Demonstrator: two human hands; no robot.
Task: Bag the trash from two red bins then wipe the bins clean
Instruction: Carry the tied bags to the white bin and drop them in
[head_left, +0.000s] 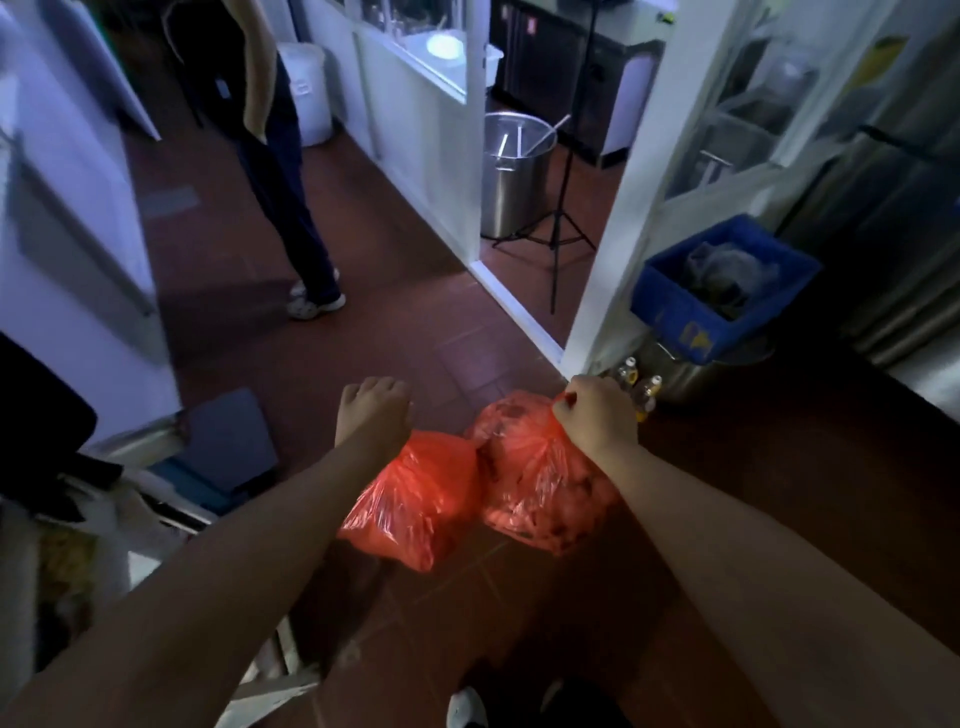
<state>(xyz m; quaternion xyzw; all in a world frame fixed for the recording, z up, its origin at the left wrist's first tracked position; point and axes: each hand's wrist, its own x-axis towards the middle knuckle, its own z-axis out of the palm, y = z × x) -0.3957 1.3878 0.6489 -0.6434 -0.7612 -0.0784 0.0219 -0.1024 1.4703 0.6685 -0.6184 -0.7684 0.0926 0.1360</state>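
Observation:
Two full red plastic trash bags hang in front of me above the brown tiled floor. My left hand (375, 410) grips the top of the left red bag (415, 499), whose neck is hidden under my wrist. My right hand (597, 413) is clenched round the gathered top of the right red bag (535, 478), with a bit of red plastic showing between the fingers. The two bags touch side by side. No red bin is in view.
A person (275, 156) stands ahead on the left in the corridor. A white partition post (623, 260) rises ahead on the right, with a blue crate (691, 312) on a steel pot, bottles (647, 397), a large steel pot (514, 176) and a tripod (561, 228) nearby.

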